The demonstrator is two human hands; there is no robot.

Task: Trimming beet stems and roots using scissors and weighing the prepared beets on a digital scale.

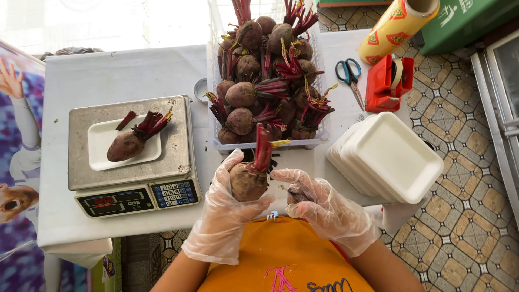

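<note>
Head view: left hand, gloved, gripping beetroot upright over table edge, just below crate of beets. Right hand, gloved, fingers curled near beetroot, small dark piece inside. Second beet on foam tray atop scale. Tray stack at right.

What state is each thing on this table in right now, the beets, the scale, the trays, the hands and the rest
left hand: gloved, gripping a beet
beet: held upright, stems up
right hand: gloved, fingertips by the beet
scale: display lit, loaded
foam tray: on the scale, holding one beet
crate: heaped with beets
tray stack: empty, nested
scissors: closed, lying flat
</note>
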